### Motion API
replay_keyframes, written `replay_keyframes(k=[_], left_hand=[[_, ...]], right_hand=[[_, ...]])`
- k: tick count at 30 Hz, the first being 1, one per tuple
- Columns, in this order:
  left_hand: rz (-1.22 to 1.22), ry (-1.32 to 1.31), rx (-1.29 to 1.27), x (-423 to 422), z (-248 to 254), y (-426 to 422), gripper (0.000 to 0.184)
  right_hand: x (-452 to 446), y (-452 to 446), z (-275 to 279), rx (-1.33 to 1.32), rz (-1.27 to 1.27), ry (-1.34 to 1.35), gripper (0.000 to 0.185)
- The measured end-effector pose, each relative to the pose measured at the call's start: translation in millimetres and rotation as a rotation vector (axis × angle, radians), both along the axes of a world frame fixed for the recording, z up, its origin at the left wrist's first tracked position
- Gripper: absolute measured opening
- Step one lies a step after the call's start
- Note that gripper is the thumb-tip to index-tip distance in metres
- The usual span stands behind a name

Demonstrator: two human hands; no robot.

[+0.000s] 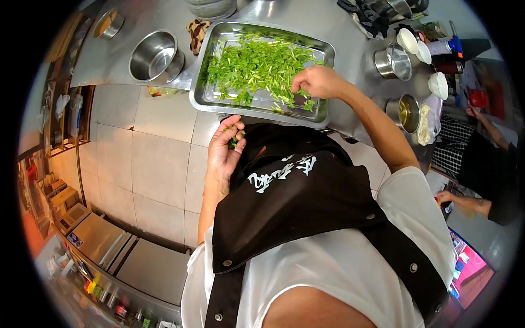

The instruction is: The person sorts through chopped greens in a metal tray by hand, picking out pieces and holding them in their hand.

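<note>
A rectangular steel tray [262,113] on the counter's near edge holds a spread of chopped leafy greens [251,65], with leaves and cut stems mixed. My right hand [318,82] is over the tray's right side, fingers curled into a pinch just above the greens; whatever is between the fingertips is hidden. In front of the tray's near left corner, close to my apron, my left hand [224,143] is palm up with fingers curled around a small clump of chopped greens [233,142].
An open steel pot [157,57] stands left of the tray, beside a patterned cloth [197,35]. Rightward are a steel pot [392,63], a pot with yellowish liquid [403,113] and white bowls [437,86]. Another person [481,158] stands at the far right.
</note>
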State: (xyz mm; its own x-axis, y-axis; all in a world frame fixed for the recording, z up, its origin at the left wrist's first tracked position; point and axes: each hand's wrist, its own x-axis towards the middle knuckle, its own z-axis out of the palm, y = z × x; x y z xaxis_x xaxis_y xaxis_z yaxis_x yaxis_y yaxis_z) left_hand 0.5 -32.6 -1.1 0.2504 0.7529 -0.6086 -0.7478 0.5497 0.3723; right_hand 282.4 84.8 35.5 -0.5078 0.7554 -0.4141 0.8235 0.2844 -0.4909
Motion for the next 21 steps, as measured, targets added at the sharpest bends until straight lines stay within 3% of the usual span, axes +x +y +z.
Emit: replay_keyframes(k=[2,5,8,11,12,15,21], left_hand=[[-0.008,-0.006,0.003,-1,-1,0,0.022],[-0.012,-0.008,0.003,0,0,-1,0.023],[-0.013,-0.006,0.006,0,-2,-1,0.024],[-0.004,0.002,-0.007,-1,-6,-3,0.024],[0.003,0.005,-0.010,-2,-6,-2,0.024],[0.012,0.008,-0.016,-1,-4,-3,0.024],[-0.018,0.010,-0.024,5,3,2,0.024]], right_hand=[[7,6,-7,0.028,0.092,-0.062,0.026],[-6,-1,-17,0.022,0.124,0.066,0.030],[-16,3,-5,0.135,-0.087,0.005,0.033],[-5,16,10,0.079,-0.186,0.038,0.032],[2,15,5,0.188,-0.152,0.038,0.031],[23,12,-19,0.081,-0.039,-0.036,0.032],[-7,-19,-11,0.045,-0.050,-0.084,0.032]])
